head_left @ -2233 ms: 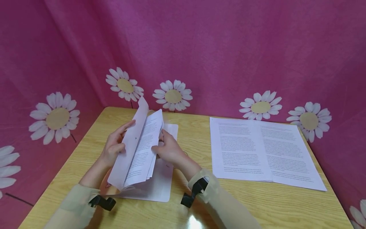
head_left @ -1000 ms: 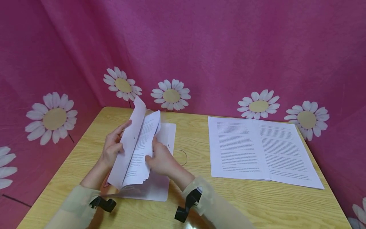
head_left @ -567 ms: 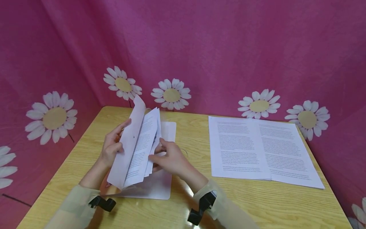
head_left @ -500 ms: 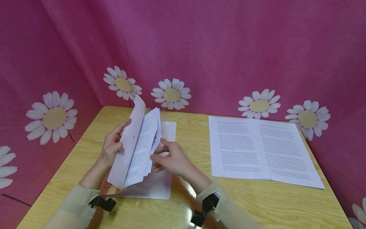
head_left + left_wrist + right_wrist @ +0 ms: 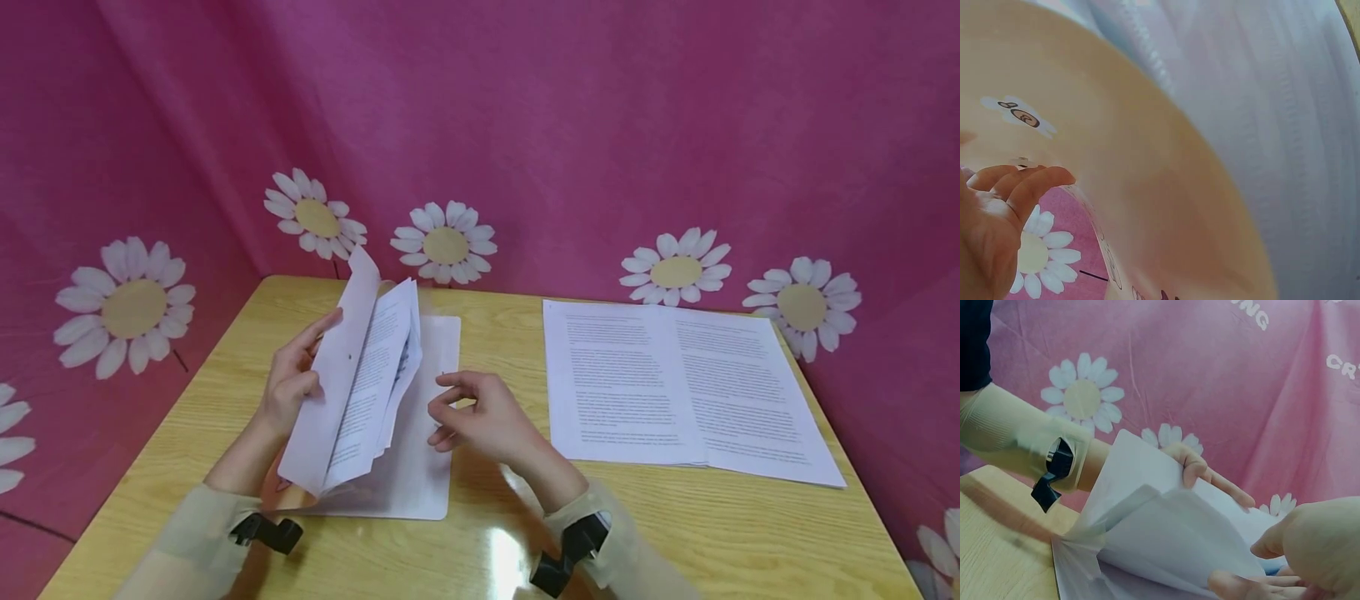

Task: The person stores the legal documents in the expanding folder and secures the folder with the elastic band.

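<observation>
A document folder (image 5: 431,467) lies spread on the table at the left, pale inside and with a peach, cartoon-printed outer side (image 5: 1141,169) in the left wrist view. My left hand (image 5: 288,383) grips its raised cover, thumb on the inner face and fingers behind. Inside the folder stand several printed sheets (image 5: 372,375), leaning and slightly fanned, one showing a dark picture. Just right of them, my right hand (image 5: 483,417) hovers over the folder's edge, fingers loosely bent and holding nothing. In the right wrist view its fingers overlap the folder's white inner side (image 5: 1172,531).
Two stacks of printed paper, a left one (image 5: 622,383) and a right one (image 5: 753,396), lie side by side at the table's right. A pink curtain (image 5: 525,150) with daisies hangs behind the wooden table (image 5: 637,517).
My right hand has let go of the sheets and moved right, away from them. The sheets now lean a little apart. My left hand keeps its grip on the cover.
</observation>
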`<action>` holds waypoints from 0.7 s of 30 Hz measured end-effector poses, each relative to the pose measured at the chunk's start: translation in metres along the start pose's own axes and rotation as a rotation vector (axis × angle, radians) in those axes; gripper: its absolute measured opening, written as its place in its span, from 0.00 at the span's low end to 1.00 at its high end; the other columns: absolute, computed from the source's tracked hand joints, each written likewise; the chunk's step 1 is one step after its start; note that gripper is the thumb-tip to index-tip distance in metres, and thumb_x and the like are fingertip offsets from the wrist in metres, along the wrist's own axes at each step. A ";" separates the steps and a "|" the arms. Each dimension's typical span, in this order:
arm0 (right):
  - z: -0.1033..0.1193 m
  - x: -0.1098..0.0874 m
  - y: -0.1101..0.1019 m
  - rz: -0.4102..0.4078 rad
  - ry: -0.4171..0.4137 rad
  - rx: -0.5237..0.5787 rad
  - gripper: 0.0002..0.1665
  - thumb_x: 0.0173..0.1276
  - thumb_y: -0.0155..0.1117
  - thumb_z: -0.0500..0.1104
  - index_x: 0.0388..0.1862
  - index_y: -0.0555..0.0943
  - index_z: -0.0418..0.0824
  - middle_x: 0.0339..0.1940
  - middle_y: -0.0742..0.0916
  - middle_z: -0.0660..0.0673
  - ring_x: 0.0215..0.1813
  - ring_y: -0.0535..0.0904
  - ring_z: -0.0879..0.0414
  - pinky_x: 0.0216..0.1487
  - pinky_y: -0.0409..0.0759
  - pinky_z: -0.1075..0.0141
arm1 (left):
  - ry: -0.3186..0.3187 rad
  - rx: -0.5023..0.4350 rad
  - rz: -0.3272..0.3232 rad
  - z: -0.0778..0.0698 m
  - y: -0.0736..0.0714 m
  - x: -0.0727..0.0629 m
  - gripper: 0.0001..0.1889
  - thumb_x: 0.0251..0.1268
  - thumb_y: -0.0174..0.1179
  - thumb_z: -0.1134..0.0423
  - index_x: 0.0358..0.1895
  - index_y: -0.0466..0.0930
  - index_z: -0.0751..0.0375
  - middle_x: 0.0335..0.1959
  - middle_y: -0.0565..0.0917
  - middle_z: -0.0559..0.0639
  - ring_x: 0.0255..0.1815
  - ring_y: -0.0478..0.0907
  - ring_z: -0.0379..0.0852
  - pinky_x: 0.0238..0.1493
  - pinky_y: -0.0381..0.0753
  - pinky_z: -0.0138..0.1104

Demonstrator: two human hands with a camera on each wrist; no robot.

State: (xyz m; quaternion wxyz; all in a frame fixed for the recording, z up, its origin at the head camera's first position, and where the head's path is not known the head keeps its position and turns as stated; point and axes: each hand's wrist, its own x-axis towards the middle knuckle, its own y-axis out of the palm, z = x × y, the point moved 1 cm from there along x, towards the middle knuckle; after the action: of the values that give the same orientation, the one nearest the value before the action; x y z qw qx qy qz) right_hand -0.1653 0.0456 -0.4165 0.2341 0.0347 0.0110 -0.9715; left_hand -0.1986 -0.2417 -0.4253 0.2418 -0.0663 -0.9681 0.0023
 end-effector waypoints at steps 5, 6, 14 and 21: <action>-0.007 -0.003 -0.005 -0.031 0.003 -0.026 0.27 0.75 0.66 0.35 0.69 0.75 0.25 0.51 0.87 0.31 0.33 0.90 0.43 0.36 0.89 0.51 | -0.007 -0.004 0.003 0.000 0.002 0.001 0.47 0.38 0.43 0.79 0.76 0.65 0.79 0.51 0.86 0.60 0.40 0.81 0.45 0.29 0.79 0.28; -0.008 -0.003 -0.007 -0.039 -0.001 -0.037 0.27 0.75 0.66 0.35 0.69 0.76 0.26 0.52 0.86 0.30 0.33 0.90 0.43 0.36 0.89 0.51 | -0.009 -0.004 0.005 0.000 0.002 0.001 0.47 0.38 0.43 0.79 0.76 0.65 0.79 0.51 0.86 0.61 0.40 0.81 0.45 0.30 0.79 0.28; -0.013 -0.006 -0.014 -0.069 -0.020 -0.072 0.24 0.75 0.66 0.35 0.67 0.78 0.27 0.52 0.85 0.29 0.33 0.90 0.43 0.36 0.88 0.49 | -0.034 0.048 0.028 0.000 0.005 -0.001 0.47 0.39 0.43 0.79 0.77 0.66 0.75 0.57 0.85 0.59 0.45 0.81 0.45 0.34 0.80 0.28; -0.019 -0.009 -0.018 -0.076 -0.030 -0.077 0.23 0.75 0.64 0.34 0.65 0.77 0.25 0.53 0.85 0.26 0.36 0.89 0.36 0.36 0.87 0.41 | -0.100 0.185 0.057 -0.010 0.007 0.002 0.46 0.46 0.44 0.78 0.80 0.65 0.68 0.67 0.77 0.70 0.51 0.78 0.51 0.40 0.79 0.28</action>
State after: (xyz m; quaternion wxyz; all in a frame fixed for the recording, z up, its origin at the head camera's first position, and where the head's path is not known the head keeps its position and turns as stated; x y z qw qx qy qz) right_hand -0.1646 0.0664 -0.4343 0.1983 0.0105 0.0461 -0.9790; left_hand -0.1945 -0.2344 -0.4164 0.1981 -0.0709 -0.9723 0.1018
